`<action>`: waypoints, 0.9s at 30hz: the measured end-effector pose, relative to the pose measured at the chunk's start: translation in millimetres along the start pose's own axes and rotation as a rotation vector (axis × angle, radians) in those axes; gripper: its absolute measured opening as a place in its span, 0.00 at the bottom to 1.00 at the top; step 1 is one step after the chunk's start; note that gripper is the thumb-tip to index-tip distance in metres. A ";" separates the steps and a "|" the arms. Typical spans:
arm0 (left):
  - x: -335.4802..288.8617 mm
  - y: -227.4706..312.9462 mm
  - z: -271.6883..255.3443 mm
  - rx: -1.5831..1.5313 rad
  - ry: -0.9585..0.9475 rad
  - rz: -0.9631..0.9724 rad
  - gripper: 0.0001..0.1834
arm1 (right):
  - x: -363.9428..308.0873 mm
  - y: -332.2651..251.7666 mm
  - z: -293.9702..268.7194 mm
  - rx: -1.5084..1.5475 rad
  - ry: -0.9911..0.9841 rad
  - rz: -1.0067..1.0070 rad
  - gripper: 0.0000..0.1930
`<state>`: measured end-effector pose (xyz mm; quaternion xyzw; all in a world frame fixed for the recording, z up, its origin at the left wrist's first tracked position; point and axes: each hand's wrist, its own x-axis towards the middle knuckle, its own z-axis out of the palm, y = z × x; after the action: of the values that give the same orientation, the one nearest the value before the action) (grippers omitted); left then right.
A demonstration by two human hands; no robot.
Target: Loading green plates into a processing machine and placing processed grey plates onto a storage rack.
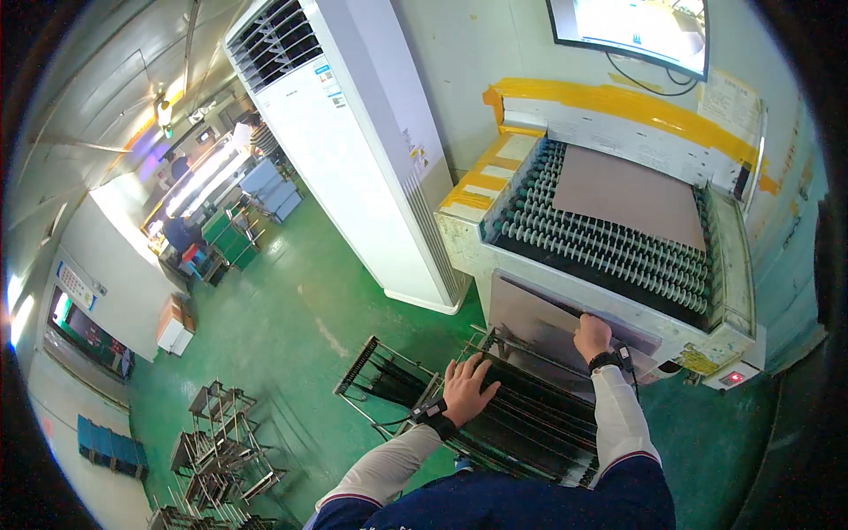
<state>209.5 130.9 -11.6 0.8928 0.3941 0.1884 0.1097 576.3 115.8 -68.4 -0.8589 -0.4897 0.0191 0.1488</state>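
My right hand is closed on the upper edge of a shiny grey-brown flat panel, which stands tilted against the front of the roller machine. Below and to the left, my left hand has its fingers spread over a wire rack filled with several dark upright panels. Whether its fingertips touch the rack or the panels I cannot tell. Another grey-brown panel lies flat on the rows of rollers of the machine. Both wrists wear a dark strap with a small device.
A tall white air conditioner stands left of the machine. A second wire rack adjoins the filled one on the left. Metal racks stand on the green floor at lower left. A screen hangs above. People sit at lit benches far away.
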 end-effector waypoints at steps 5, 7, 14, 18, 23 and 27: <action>0.1 -0.5 0.7 0.003 -0.006 -0.002 0.32 | 0.0 0.1 -0.7 -0.013 0.000 -0.012 0.11; 0.2 -0.6 0.9 0.004 -0.005 -0.001 0.32 | 0.3 0.4 -0.6 -0.016 0.000 -0.017 0.11; -0.2 -0.5 1.4 -0.002 -0.001 -0.004 0.32 | 1.5 3.0 5.6 -0.013 0.016 -0.017 0.11; -0.1 -1.2 2.2 0.011 0.005 0.000 0.32 | 2.0 3.5 7.6 0.001 0.043 -0.014 0.11; -0.2 -1.5 2.1 0.008 -0.009 -0.003 0.32 | 1.8 3.5 5.5 0.005 0.027 -0.009 0.10; -0.2 -1.0 1.5 0.003 0.003 0.003 0.33 | 2.3 3.0 5.1 0.000 0.027 -0.006 0.09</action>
<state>209.3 131.4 -13.4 0.8933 0.3932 0.1894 0.1075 579.1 117.5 -73.8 -0.8575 -0.4904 0.0071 0.1554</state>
